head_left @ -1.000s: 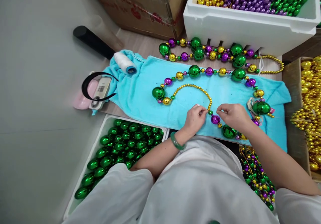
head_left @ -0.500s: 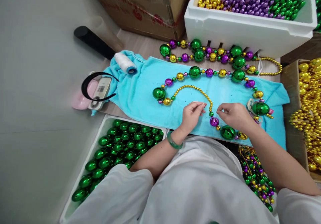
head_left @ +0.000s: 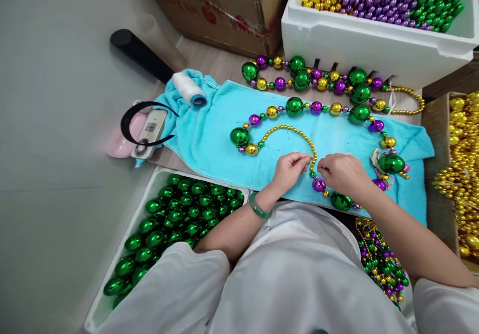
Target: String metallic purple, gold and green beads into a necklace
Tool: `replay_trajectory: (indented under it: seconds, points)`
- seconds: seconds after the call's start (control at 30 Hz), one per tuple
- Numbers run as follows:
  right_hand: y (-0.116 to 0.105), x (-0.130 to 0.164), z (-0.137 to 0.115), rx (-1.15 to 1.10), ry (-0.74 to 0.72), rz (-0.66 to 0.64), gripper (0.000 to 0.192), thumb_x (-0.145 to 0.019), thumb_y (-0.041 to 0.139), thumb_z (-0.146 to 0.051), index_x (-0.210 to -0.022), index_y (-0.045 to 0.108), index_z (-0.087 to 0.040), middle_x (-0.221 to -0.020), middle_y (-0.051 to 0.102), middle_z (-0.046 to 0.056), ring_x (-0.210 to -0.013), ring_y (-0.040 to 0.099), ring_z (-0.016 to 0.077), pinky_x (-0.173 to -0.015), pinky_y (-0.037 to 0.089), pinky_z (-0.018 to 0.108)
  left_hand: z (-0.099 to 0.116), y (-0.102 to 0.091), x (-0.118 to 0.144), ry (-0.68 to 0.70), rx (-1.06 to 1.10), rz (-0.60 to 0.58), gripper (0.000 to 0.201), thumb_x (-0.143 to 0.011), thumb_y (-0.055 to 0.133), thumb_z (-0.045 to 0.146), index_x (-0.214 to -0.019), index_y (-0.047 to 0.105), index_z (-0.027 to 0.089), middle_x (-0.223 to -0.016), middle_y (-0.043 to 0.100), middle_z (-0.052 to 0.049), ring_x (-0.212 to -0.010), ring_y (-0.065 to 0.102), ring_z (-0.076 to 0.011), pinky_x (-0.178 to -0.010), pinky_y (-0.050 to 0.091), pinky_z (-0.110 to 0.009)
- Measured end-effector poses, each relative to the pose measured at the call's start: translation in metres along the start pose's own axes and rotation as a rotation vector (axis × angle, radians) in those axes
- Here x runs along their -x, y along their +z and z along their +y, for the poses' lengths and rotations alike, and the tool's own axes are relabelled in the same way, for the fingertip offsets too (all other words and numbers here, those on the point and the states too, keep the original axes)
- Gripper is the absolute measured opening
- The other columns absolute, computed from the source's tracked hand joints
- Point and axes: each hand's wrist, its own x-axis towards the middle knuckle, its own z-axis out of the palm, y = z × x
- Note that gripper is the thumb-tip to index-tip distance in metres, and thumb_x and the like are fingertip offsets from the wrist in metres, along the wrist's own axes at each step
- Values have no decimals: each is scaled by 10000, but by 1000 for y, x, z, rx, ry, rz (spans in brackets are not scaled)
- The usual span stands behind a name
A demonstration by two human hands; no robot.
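Observation:
A bead necklace (head_left: 295,106) of green, purple and gold beads lies looped on a turquoise towel (head_left: 209,144). My left hand (head_left: 287,173), wearing a green bangle (head_left: 259,206), pinches at the left side of the small gold bead section (head_left: 286,127). Just across the string, my right hand (head_left: 343,174) has its thumb and forefinger pressed together near a small green bead and a purple bead (head_left: 319,184). Whatever lies between the fingertips of either hand is too small to make out. Under my right forearm, part of the necklace is hidden.
A finished-looking bead strand (head_left: 301,80) lies behind the towel, before a white foam box (head_left: 366,44) of beads. A thread spool (head_left: 188,88) and black headband (head_left: 129,119) are at left. Green beads fill a tray (head_left: 149,199); gold beads fill a carton (head_left: 441,139) at right.
My hands have drawn closer together around the bead string, the right one moving slightly left. The small green and purple beads between them have shifted slightly down. The view has tilted a little.

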Motion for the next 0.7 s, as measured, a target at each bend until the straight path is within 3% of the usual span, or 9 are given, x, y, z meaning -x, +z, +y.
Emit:
replay_trajectory:
  seconds: [0.27, 0.5, 0.7]
  points:
    - [7, -6, 0, 17, -1, -71, 306, -898, 399, -241, -908, 704, -219, -940, 731, 65, -850, 647, 219, -665, 340, 310, -12, -3, 2, -61, -9, -15, 219, -761, 648, 323, -838, 721, 132, -725, 681, -31, -572, 564, -90, -531, 461, -198]
    - [9, -11, 0, -3, -15, -85, 288, -891, 428, -231, -928, 712, -202, -972, 730, 95, -913, 638, 236, -705, 357, 315, -17, -3, 4, -30, -42, -18, 188, -780, 634, 296, -834, 730, 143, -733, 684, -31, -609, 581, -100, -551, 461, -204]
    - [9, -13, 0, -46, 3, -75, 339, -861, 475, -229, -1141, 663, -209, -917, 728, 105, -870, 645, 247, -774, 349, 349, -20, -5, 2, 4, -82, -19, 169, -767, 644, 240, -876, 742, 155, -832, 715, -54, -664, 616, -116, -609, 497, -228]
